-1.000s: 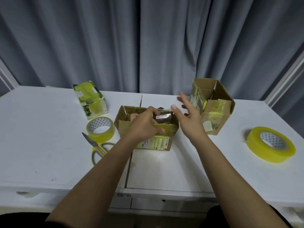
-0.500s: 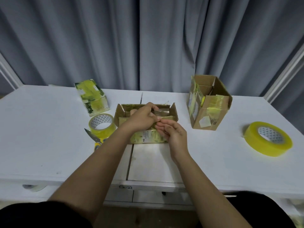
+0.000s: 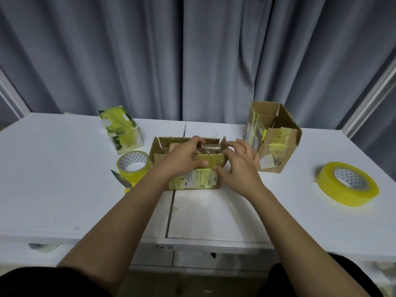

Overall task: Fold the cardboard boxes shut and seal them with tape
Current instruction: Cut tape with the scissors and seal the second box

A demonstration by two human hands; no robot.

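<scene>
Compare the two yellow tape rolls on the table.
The left roll is narrower across but taller; the right roll is wider and flatter. The left roll sits beside the scissors and the middle box; the right roll lies apart, alone. Both lie flat, yellow with white patterned cores.

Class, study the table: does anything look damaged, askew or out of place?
Yes. The right-hand box is tipped on its side, flaps open. All the boxes carry old yellow tape scraps. The scissors lie partly under the small tape roll.
</scene>
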